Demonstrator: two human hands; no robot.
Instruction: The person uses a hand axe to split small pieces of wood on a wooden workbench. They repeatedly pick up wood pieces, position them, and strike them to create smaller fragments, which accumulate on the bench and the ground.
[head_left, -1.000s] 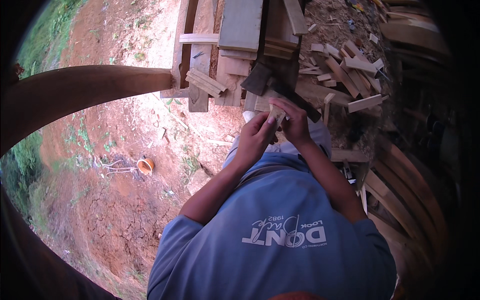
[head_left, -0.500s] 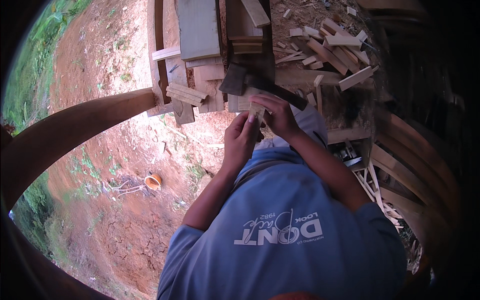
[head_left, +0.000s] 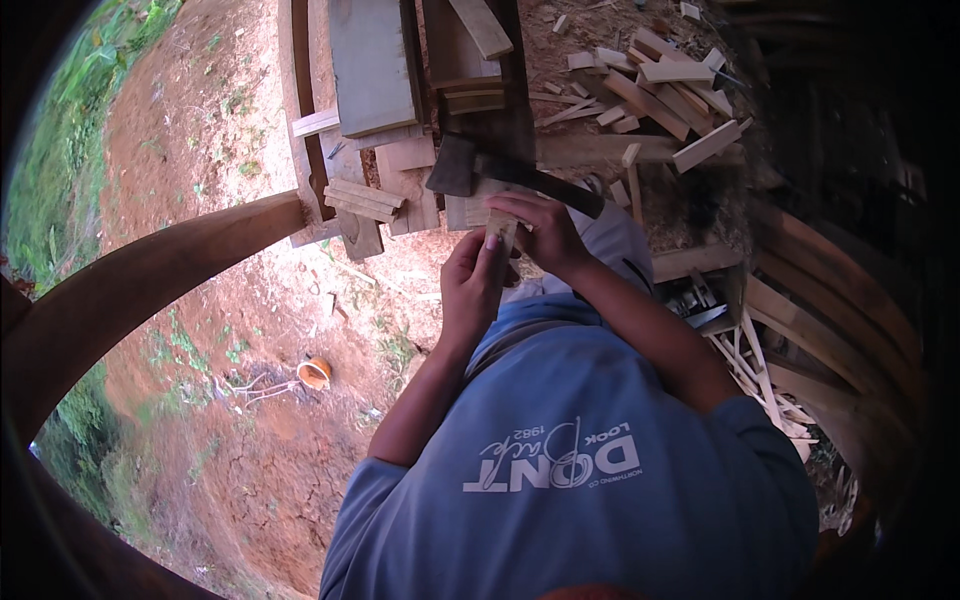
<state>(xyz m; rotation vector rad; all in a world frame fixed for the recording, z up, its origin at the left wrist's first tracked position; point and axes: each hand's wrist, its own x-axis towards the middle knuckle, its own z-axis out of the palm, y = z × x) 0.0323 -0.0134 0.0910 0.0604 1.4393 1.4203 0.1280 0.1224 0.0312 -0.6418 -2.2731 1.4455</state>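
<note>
Close in front of my body, both hands hold one small wooden block point(head_left: 503, 228). My left hand point(head_left: 474, 277) grips it from the left, with the thumb lying along its face. The fingers of my right hand point(head_left: 545, 232) bend over its far end and right side. Just beyond my hands lies a hatchet point(head_left: 535, 178), its dark head to the left and its handle slanting down to the right. A short stack of thin wooden strips point(head_left: 363, 199) rests on the bench boards point(head_left: 408, 187) to the left of the hatchet head.
A thick grey board point(head_left: 375, 70) lies at the far side of the bench. Wood offcuts point(head_left: 670, 95) are heaped at the far right. A curved wooden beam point(head_left: 160, 260) spans the left side. An orange container point(head_left: 314, 373) sits on the dirt ground at left.
The view has shifted slightly, so the bench and hatchet appear a little further left. Both hands keep hold of the wooden block, with little change in grip.
</note>
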